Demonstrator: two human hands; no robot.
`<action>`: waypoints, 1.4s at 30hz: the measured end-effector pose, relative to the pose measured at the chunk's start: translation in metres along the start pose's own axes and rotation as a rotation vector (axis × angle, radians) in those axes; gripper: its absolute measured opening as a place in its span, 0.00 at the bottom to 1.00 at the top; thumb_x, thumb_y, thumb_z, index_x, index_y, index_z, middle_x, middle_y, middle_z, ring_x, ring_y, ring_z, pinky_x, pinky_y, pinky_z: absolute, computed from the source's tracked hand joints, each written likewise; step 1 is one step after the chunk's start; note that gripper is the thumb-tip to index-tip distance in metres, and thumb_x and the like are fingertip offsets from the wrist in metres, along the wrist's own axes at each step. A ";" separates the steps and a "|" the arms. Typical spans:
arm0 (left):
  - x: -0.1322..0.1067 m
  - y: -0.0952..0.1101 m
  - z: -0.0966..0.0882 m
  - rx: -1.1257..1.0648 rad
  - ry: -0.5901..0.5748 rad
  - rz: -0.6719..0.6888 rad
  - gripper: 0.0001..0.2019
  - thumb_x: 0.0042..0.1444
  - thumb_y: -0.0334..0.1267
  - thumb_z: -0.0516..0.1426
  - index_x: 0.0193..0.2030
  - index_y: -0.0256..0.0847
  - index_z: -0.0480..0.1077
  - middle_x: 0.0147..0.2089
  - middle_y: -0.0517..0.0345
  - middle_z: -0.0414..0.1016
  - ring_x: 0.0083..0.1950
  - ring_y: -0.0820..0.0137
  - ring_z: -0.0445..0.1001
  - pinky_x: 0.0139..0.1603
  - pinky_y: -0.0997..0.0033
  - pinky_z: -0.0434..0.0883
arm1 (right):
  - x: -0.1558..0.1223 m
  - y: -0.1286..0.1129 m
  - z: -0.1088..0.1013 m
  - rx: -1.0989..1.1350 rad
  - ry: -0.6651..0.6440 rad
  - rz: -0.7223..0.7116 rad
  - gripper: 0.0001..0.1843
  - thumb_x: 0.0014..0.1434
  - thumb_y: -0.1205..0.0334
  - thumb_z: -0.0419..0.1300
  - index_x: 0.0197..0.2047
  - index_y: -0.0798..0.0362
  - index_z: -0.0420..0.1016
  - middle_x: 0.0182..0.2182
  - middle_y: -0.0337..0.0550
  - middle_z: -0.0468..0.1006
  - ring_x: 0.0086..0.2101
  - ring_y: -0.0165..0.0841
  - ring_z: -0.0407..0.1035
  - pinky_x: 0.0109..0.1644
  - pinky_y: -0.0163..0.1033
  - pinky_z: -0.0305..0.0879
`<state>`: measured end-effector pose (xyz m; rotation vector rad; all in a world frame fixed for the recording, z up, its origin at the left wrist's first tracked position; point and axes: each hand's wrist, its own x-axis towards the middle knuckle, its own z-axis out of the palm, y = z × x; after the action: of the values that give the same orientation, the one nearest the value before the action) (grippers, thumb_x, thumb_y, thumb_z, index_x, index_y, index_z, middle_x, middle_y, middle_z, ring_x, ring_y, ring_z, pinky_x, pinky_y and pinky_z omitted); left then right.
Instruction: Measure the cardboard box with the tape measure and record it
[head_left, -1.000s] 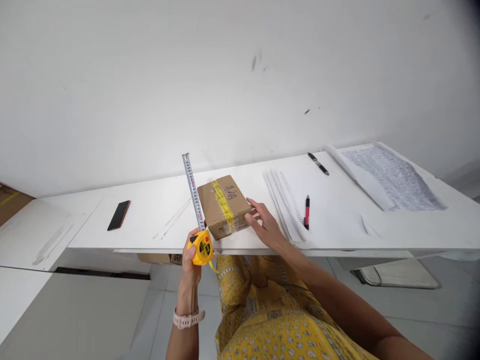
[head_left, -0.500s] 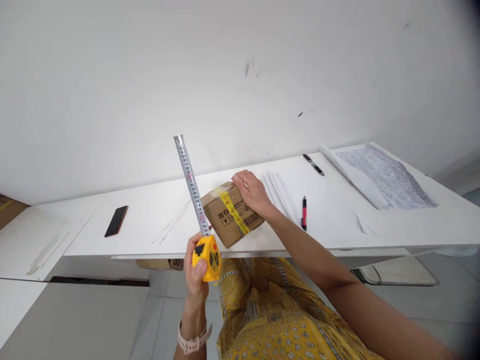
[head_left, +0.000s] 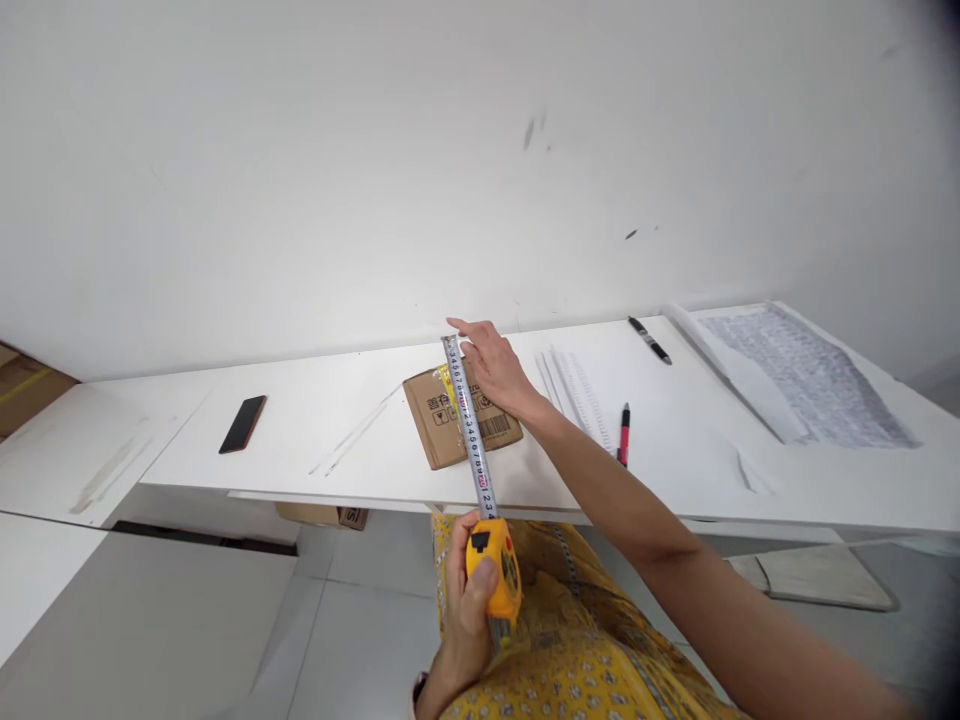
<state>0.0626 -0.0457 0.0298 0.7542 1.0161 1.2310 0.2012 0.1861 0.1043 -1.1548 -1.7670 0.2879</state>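
My left hand (head_left: 469, 600) is wrapped round a yellow tape measure (head_left: 495, 570) in front of the table's edge. Its silver blade (head_left: 471, 430) is pulled out and runs away from me, across the top of a small brown cardboard box (head_left: 442, 440). Yellow printed tape on the box is partly covered by the blade. My right hand (head_left: 495, 365) is over the box's far right part, beside the blade's far end. Its fingers are apart, with one stretched out past the blade's tip; whether they touch the blade I cannot tell.
The box lies on a narrow white table (head_left: 300, 430) against a wall. A phone (head_left: 243, 424) lies to the left. On the right are paper sheets (head_left: 667, 430), a red pen (head_left: 624, 432), a black pen (head_left: 649, 340) and a written-on sheet (head_left: 810, 370). Another carton (head_left: 322, 514) shows below.
My left hand has brought the tape measure to the right, so its blade now crosses the box. The box now lies flatter, and my right hand's fingers have spread towards the blade's end.
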 end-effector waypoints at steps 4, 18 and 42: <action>-0.007 -0.007 0.002 -0.010 0.019 -0.011 0.31 0.48 0.61 0.65 0.53 0.44 0.69 0.46 0.52 0.76 0.40 0.66 0.73 0.38 0.70 0.70 | 0.005 0.002 0.001 -0.067 -0.046 -0.071 0.24 0.73 0.65 0.40 0.63 0.46 0.69 0.57 0.49 0.72 0.53 0.39 0.68 0.54 0.46 0.61; -0.001 -0.027 0.006 0.224 -0.163 0.047 0.31 0.53 0.60 0.64 0.56 0.43 0.66 0.44 0.54 0.73 0.42 0.66 0.71 0.44 0.67 0.70 | 0.018 -0.001 0.003 -0.345 -0.221 -0.120 0.23 0.71 0.70 0.48 0.52 0.40 0.82 0.42 0.46 0.79 0.42 0.41 0.62 0.44 0.43 0.53; -0.005 -0.022 -0.025 0.409 0.234 0.411 0.35 0.50 0.53 0.67 0.61 0.46 0.62 0.49 0.51 0.76 0.43 0.63 0.77 0.42 0.65 0.76 | -0.066 -0.025 0.022 -0.312 -0.053 -0.121 0.18 0.71 0.49 0.51 0.52 0.45 0.79 0.46 0.47 0.80 0.47 0.41 0.68 0.52 0.48 0.57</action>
<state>0.0484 -0.0566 0.0012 1.2003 1.3745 1.5074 0.1745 0.1265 0.0704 -1.2586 -1.9682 -0.0325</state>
